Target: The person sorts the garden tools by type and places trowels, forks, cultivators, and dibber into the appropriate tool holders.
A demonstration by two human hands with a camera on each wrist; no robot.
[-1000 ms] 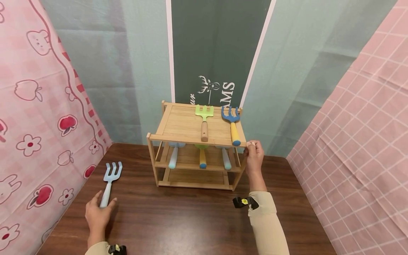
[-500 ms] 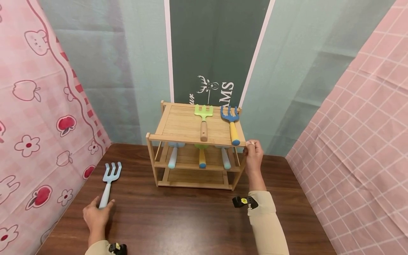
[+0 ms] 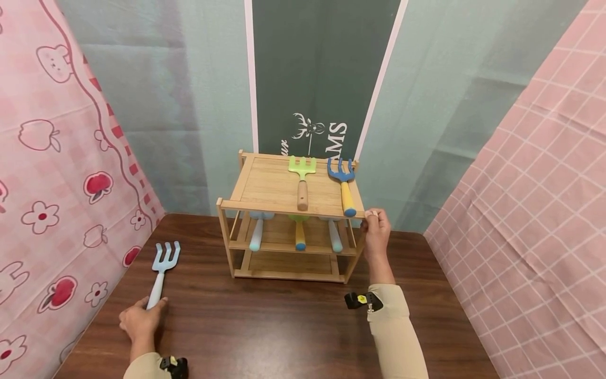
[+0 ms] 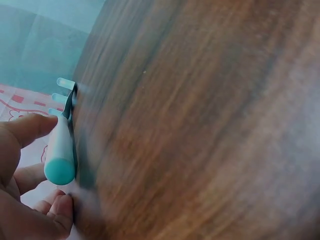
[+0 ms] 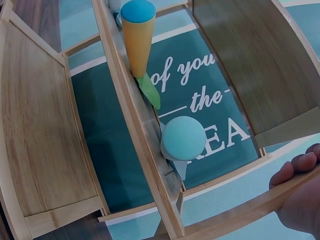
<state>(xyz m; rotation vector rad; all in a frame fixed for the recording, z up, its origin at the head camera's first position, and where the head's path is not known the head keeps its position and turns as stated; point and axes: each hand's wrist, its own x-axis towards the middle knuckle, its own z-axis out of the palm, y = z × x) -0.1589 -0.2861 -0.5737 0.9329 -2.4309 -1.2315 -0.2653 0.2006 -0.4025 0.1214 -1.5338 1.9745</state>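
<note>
A light blue garden hand fork lies on the table at the left, tines pointing away. My left hand is at its handle end, fingers loosely spread on both sides. In the left wrist view one fingertip lies right at the white handle, and a gap shows between the handle and the lower fingers. My right hand grips the right front corner of a wooden three-tier rack. On its top lie a green hand fork with a wooden handle and a blue hand fork with a yellow handle.
The middle shelf bears several more hand forks, with a pale left handle, a yellow handle and a pale right handle. Pink cloth flanks the dark wooden table; a green curtain hangs behind the rack.
My left hand has drawn back slightly toward the lower left along the handle end. The fork, the rack and my right hand's grip look unchanged.
</note>
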